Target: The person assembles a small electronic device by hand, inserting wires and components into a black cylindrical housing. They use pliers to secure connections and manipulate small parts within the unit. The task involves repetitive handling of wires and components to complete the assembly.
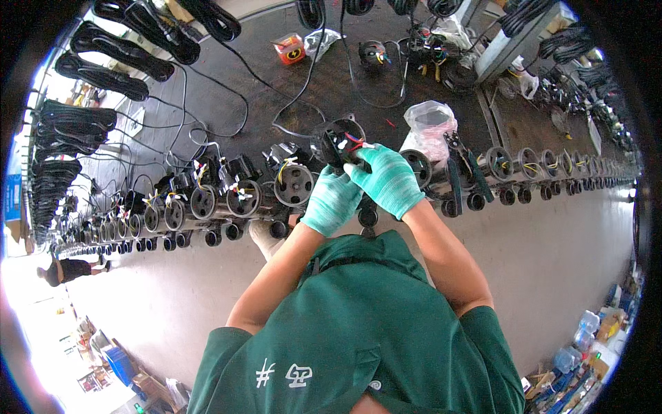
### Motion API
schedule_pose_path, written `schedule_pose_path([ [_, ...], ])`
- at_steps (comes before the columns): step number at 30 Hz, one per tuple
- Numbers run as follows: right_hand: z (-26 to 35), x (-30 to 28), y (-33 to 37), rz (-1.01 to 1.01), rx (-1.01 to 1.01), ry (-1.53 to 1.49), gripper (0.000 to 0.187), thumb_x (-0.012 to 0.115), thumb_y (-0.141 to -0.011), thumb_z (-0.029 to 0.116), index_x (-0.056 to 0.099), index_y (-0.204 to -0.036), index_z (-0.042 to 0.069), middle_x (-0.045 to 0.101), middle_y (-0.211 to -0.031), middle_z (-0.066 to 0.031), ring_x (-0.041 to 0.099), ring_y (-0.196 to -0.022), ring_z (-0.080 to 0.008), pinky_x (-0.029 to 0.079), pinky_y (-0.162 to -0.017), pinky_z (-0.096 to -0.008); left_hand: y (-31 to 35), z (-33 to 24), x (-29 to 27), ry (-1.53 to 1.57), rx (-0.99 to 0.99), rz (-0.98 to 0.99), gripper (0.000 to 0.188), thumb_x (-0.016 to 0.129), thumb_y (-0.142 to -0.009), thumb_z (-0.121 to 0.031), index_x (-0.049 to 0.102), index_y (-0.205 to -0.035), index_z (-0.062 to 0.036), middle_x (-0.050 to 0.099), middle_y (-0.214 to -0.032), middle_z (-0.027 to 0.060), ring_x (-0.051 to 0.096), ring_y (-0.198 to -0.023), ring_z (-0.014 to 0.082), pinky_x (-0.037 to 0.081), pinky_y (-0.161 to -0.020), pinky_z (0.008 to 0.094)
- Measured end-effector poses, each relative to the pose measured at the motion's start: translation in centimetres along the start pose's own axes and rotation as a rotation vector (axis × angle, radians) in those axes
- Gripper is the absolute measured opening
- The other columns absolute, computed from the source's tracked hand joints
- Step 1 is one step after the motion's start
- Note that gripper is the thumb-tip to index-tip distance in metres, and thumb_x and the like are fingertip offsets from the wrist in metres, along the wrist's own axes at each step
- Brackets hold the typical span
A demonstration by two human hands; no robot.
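Both my hands wear light green gloves and meet in front of my chest at the bench edge. My left hand (pixel 334 201) is closed round the lower side of a black round housing (pixel 329 143) with a black cable running to it. Red and blue wires (pixel 354 143) come out of the housing. At these wires my right hand (pixel 387 181) has its fingertips pinched together, beside a small white connector. The fingers partly hide the wire ends. Left of my hands, an open-ended metal cylinder (pixel 293 185) with a holed end lies on the bench edge, a black wired part behind it.
Long rows of similar cylinders (pixel 202 201) line the bench edge on both sides. Green-and-black pliers (pixel 472 165) and a clear plastic bag (pixel 429 124) lie to my right. A red-orange box (pixel 289 50) stands farther back. Coiled black cables (pixel 124 52) hang along the far side.
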State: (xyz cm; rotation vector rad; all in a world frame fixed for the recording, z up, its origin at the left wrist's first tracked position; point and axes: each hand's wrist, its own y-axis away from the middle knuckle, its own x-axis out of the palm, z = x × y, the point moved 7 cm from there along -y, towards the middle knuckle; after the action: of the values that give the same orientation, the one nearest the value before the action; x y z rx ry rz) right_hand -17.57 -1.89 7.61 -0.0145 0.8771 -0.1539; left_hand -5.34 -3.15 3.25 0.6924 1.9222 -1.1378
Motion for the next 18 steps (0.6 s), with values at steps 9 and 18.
schedule_pose_path([
  [9, -1.8, 1.3, -1.7, -0.089, 0.006, -0.247, 0.027, 0.069, -0.097, 0.024, 0.074, -0.107, -0.001, 0.074, -0.105, -0.0249, 0.071, -0.097, -0.044, 0.057, -0.089, -0.0479, -0.5, -1.4, -2.2, 0.003, 0.008, 0.034, 0.031, 0.072, -0.087, -0.017, 0.07, -0.117, -0.0121, 0.07, -0.111, 0.0106, 0.069, -0.099, 0.0333, 0.051, -0.087, 0.0498],
  [18, -1.5, 1.6, -1.2, -0.062, -0.08, -0.352, 0.025, 0.074, -0.095, 0.014, 0.073, -0.116, 0.003, 0.073, -0.108, -0.0238, 0.07, -0.1, -0.0441, 0.057, -0.086, -0.0461, -0.7, 0.4, -9.2, -0.01, -0.175, -0.264, 0.022, 0.077, -0.085, -0.009, 0.076, -0.107, -0.0067, 0.072, -0.091, 0.0107, 0.068, -0.087, 0.0325, 0.053, -0.086, 0.0434],
])
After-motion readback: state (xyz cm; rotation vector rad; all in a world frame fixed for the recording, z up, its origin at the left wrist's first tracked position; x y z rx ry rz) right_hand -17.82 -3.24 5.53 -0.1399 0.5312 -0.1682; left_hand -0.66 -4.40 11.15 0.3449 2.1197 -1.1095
